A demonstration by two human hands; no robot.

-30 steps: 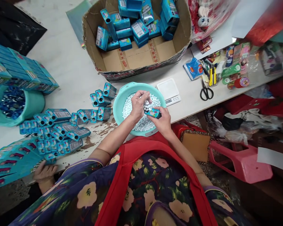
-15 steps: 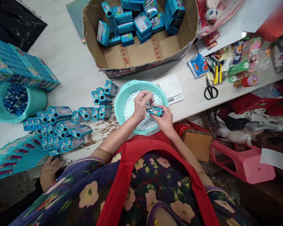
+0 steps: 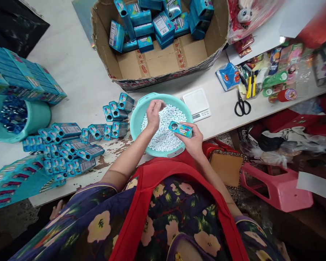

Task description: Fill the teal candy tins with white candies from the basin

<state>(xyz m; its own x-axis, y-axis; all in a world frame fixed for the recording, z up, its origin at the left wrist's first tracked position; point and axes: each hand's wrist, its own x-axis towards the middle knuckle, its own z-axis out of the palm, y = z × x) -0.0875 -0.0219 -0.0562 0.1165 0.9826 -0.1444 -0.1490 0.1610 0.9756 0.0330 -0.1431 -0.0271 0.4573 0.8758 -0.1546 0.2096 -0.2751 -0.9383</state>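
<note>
My right hand (image 3: 192,140) grips a blue candy box (image 3: 180,129) over the right side of a turquoise basin (image 3: 136,121). The box lies tilted, its round hole facing left. Small white candies (image 3: 167,132) cover the basin's floor. Above their left part is my left hand (image 3: 153,116), fingers curled together; whatever they hold, if anything, is hidden. Left of the basin, several similar blue boxes (image 3: 118,129) stand with their round holes showing, and more boxes (image 3: 83,148) are grouped farther left.
A cardboard carton (image 3: 154,72) with blue boxes stands behind the basin. To the right are a white scale (image 3: 196,101), black scissors (image 3: 242,105) and a yellow cutter (image 3: 251,85). A turquoise bucket (image 3: 40,117) of shiny blue pieces stands left. A co-worker's hand (image 3: 57,209) shows lower left.
My left hand has drawn away leftward from the box's hole. The box in my right hand now shows its hole uncovered. The co-worker's hand has dropped lower, mostly out of sight.
</note>
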